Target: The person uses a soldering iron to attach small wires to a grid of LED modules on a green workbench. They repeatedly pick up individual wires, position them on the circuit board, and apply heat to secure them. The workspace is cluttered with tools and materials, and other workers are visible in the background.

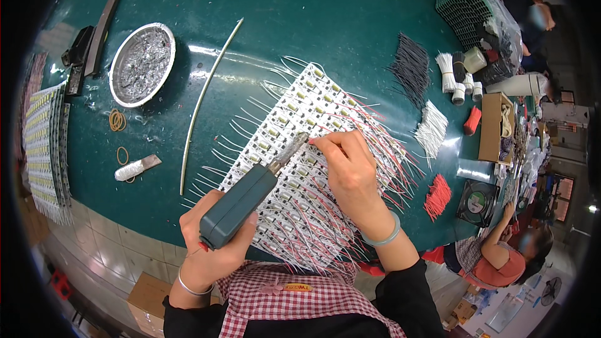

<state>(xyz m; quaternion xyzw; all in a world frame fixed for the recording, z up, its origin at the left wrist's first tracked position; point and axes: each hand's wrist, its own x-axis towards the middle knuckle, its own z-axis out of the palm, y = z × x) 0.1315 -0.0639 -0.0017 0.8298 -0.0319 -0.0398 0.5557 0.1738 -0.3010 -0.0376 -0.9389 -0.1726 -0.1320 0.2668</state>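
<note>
A dark green glue gun (241, 203) with a metal nozzle is gripped in my left hand (216, 228), its body slanting up and to the right. The nozzle tip is over a sheet of white circuit boards (275, 131) with small yellow parts. Beside that tip, the thumb and forefinger of my right hand (350, 166) pinch the end of a thin red wire (312, 141). White wires (247, 114) fringe the sheet's left side, and many red and white wires (397, 166) spread from its right. My forearm and hand hide part of the sheet.
A long pale stick (206, 97) lies left of the sheet. Further left are a round foil-lined bowl (170, 50), rubber bands (117, 121) and a foil-wrapped scraper (131, 169). Bundles of black (410, 69), white (432, 128) and red tubing (437, 197) lie right. A co-worker (501, 260) sits lower right.
</note>
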